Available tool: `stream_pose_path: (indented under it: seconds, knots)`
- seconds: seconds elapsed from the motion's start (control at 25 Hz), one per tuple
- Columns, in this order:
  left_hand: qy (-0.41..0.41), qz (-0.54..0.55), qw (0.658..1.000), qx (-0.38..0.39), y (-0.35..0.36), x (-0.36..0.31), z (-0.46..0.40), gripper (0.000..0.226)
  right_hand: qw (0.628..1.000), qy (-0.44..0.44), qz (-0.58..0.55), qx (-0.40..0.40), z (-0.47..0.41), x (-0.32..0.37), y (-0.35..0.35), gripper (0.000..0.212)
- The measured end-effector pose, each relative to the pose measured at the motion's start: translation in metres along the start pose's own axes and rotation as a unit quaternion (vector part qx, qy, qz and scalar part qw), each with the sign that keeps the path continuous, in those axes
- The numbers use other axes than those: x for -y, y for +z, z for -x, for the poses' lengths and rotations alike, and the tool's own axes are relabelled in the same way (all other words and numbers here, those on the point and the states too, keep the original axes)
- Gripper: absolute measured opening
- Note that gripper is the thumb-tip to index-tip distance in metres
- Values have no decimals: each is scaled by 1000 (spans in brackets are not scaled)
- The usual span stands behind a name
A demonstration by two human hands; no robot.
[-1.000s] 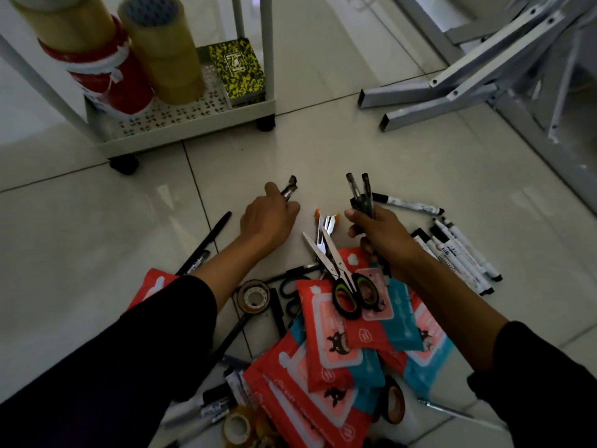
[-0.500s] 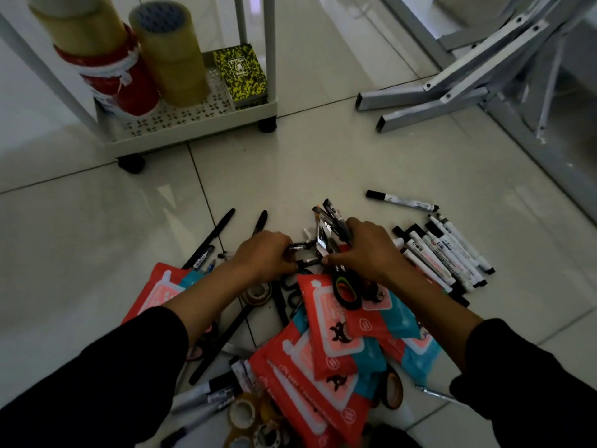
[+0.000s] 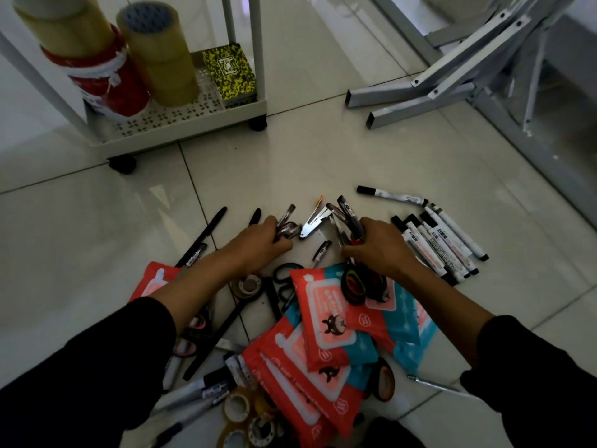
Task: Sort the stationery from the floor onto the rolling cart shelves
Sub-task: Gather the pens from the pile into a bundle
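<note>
Only the bottom shelf of the rolling cart point(image 3: 181, 126) shows, at upper left, and it already carries a red tape roll point(image 3: 106, 82) under a tan one, a stack of tan tape rolls point(image 3: 158, 53) beside it and a yellow patterned box point(image 3: 231, 74) at its right end; the shelves above are cut off by the top edge, so what they hold cannot be told. Most of the sorting looks still to be done, since the floor point(image 3: 80, 221) below is thick with stationery. At lower left lie long black pens point(image 3: 202, 237), markers half under the dark sleeve and small tape rolls point(image 3: 240, 407) near the bottom edge. The left hand point(image 3: 258, 244) is low over the pile, its grip curled round a few dark pens point(image 3: 286, 226) whose number is hard to count. Between the hands lie a silvery stapler-like tool point(image 3: 315, 221) and a loose pen; in the dim light the tool cannot be named for sure. Below them sit red and blue packets point(image 3: 326, 318), piled over scissors and more tape. The right hand point(image 3: 384, 247) has its grip closed on a bundle of pens point(image 3: 347, 216) standing up past its knuckles; its fingertips are hidden. Just to its right a row of white markers point(image 3: 442, 244) lies side by side on the floor, one more apart above them. At upper right grey metal legs point(image 3: 452, 92) run out of view.
</note>
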State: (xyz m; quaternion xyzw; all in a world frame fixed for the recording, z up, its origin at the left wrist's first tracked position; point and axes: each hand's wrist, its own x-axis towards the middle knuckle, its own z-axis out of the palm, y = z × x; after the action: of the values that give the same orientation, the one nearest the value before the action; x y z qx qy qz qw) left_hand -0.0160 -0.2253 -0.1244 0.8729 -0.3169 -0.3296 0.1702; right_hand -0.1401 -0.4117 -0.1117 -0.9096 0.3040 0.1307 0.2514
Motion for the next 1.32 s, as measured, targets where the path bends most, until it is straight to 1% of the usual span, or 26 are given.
stream_pose_path:
  seconds: [0.08,0.16,0.36,0.44,0.48,0.52,0.64,0.68,0.76,0.8,0.84,0.96,1.04,1.08,1.12,1.2,1.24,1.32]
  knots:
    - [3,67,997,-38,8,-12,0,35,1000,1,-10,3,0,-1,-1,37]
    - [4,84,995,-46,19,-25,-3,40,1000,6,-23,6,0,-1,-1,37]
    - [-33,2,999,-30,41,-34,-14,41,999,7,-36,1,2,-1,-2,38]
    - [-37,13,999,-28,43,-36,-15,30,999,6,-45,-7,4,1,-3,35]
    - [-39,41,998,-31,40,-37,-13,24,998,4,-54,-15,5,2,-2,32]
    - [-45,78,995,-36,36,-36,-12,25,997,2,-67,-25,6,5,-2,30]
    - [-60,185,979,-67,17,-28,-5,36,991,-1,-129,-40,11,19,-5,25]
    - [-65,231,967,-84,10,-24,-1,35,985,-3,-172,-27,14,26,-6,23]
    - [-78,331,934,-113,-5,-17,10,26,966,-3,-259,20,20,42,-6,15]
    - [-82,359,922,-120,-12,-13,17,24,958,-4,-284,43,23,50,-5,12]
    - [-81,371,917,-121,-18,-8,24,25,951,-8,-301,63,25,58,-1,11]
    - [-47,369,919,-129,-32,12,48,32,936,-24,-328,128,29,79,14,11]
    - [-35,362,920,-145,-34,33,68,26,936,-42,-310,164,30,93,28,7]
    - [-32,355,922,-148,-33,45,78,21,941,-57,-287,173,30,100,35,9]
    - [-29,335,929,-152,-31,55,89,19,949,-76,-253,174,29,107,43,13]
    - [-23,238,957,-165,-25,76,110,25,962,-111,-181,172,31,120,54,20]
    - [-15,194,967,-167,-22,82,119,26,963,-121,-161,178,33,125,57,20]
    - [-20,170,975,-142,-17,95,138,21,958,-127,-148,213,38,135,65,10]
